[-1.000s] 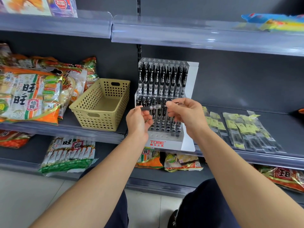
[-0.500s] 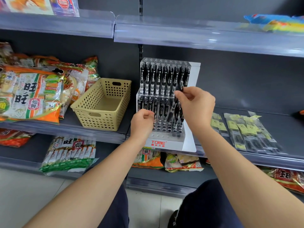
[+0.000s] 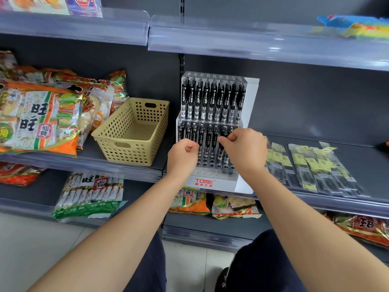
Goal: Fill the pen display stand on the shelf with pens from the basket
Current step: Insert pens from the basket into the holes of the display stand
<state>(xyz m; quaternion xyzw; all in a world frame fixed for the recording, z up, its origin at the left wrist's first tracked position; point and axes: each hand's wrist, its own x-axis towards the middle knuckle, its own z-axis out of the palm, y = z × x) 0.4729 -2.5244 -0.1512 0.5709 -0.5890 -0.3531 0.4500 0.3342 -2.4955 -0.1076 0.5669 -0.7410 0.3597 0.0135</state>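
Note:
The clear pen display stand point(image 3: 251, 95) with a red TOME label stands on the middle shelf. Black pens fill its upper tier, and more stand in the lower tier. My right hand point(image 3: 245, 153) pinches the top of a black pen point(image 3: 220, 151) that stands upright in a lower-tier hole on the right side. My left hand point(image 3: 182, 158) hovers in front of the stand's lower left with its fingers curled and nothing visible in it. The yellow perforated basket point(image 3: 117, 137) sits to the left of the stand, and I see no pens inside it.
Snack bags point(image 3: 40, 114) are piled on the shelf left of the basket. Packaged refills point(image 3: 311, 165) lie flat to the right of the stand. An upper shelf edge point(image 3: 252, 45) overhangs the stand. More snack packs fill the lower shelf.
A second ago both hands held one pen level in front of the stand. My right hand turned it upright and lowered it into the lower tier; my left hand let go.

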